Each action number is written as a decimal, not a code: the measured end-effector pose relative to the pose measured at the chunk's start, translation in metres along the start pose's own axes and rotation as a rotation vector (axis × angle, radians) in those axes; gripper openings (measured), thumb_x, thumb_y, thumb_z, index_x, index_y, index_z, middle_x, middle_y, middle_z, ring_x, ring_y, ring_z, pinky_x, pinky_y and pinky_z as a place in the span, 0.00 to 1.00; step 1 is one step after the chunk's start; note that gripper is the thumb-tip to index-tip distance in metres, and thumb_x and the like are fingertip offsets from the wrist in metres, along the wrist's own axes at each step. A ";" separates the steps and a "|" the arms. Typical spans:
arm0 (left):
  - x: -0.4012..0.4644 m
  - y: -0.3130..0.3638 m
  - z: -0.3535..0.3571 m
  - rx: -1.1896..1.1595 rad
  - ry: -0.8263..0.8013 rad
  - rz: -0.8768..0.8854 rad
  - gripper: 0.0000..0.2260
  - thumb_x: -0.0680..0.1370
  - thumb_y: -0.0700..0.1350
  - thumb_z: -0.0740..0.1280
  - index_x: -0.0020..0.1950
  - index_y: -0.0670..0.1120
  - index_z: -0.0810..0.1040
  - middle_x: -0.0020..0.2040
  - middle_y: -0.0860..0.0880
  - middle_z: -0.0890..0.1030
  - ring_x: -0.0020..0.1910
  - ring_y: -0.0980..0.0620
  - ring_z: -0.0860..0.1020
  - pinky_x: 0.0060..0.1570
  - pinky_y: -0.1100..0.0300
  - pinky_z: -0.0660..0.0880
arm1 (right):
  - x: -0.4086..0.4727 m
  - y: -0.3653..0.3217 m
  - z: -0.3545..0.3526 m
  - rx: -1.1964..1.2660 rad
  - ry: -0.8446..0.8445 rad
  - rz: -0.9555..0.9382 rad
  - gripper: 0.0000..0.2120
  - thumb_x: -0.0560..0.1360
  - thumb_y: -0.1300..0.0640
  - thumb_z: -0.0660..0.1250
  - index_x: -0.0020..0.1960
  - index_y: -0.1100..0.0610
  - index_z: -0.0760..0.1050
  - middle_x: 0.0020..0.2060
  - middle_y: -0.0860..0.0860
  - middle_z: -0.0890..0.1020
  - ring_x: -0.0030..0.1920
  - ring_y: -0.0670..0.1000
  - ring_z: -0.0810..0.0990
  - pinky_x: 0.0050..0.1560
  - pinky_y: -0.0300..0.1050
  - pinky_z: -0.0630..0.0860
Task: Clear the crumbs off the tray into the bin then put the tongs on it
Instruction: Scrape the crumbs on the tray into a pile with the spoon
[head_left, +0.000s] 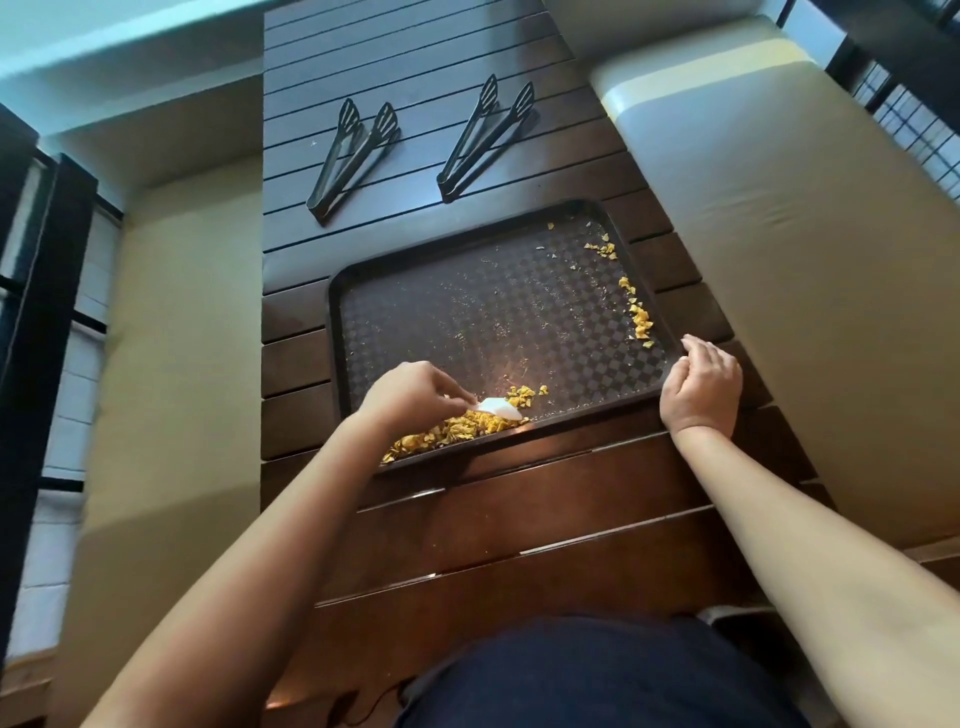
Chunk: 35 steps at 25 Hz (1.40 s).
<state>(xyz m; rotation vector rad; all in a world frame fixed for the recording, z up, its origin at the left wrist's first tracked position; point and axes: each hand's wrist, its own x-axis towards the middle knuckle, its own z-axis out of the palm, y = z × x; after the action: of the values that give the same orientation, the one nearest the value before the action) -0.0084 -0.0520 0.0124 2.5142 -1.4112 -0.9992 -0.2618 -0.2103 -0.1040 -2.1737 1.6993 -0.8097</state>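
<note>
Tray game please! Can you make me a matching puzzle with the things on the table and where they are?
Things:
1. big crumb pile
2. two tongs
3. right hand
4. white wiper

Places:
A. on the table beyond the tray
B. at the tray's right near corner
C. along the tray's near edge
D. in the left hand

Pairs: 1-C, 2-A, 3-B, 4-D

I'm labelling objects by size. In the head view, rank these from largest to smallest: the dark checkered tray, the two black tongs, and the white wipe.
1. Dark checkered plastic tray.
2. Left black tongs and right black tongs: look alike, so unranked.
3. Small white wipe, partly hidden in the left hand.
</note>
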 end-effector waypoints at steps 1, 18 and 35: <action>0.002 0.001 -0.001 -0.075 0.015 0.002 0.07 0.75 0.52 0.68 0.50 0.55 0.83 0.42 0.55 0.83 0.29 0.60 0.73 0.29 0.67 0.69 | 0.001 0.000 0.000 -0.002 0.000 0.003 0.23 0.72 0.56 0.49 0.54 0.67 0.78 0.52 0.62 0.81 0.52 0.64 0.78 0.57 0.55 0.70; 0.018 0.042 0.016 0.009 -0.071 0.084 0.09 0.75 0.51 0.67 0.53 0.54 0.84 0.49 0.53 0.83 0.35 0.60 0.75 0.33 0.67 0.70 | 0.000 0.001 -0.001 0.004 -0.020 0.016 0.24 0.71 0.56 0.49 0.54 0.66 0.78 0.52 0.61 0.82 0.53 0.64 0.78 0.57 0.55 0.71; -0.029 0.018 0.079 0.006 0.291 0.137 0.17 0.79 0.43 0.58 0.68 0.51 0.72 0.56 0.48 0.78 0.51 0.45 0.78 0.46 0.53 0.76 | 0.001 0.004 0.001 -0.007 -0.003 -0.005 0.23 0.72 0.57 0.50 0.55 0.67 0.77 0.53 0.62 0.81 0.54 0.64 0.77 0.58 0.54 0.69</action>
<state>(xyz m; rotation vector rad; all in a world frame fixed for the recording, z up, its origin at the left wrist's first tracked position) -0.0779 -0.0213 -0.0282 2.4052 -1.4715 -0.5780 -0.2646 -0.2123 -0.1066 -2.1834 1.6979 -0.8027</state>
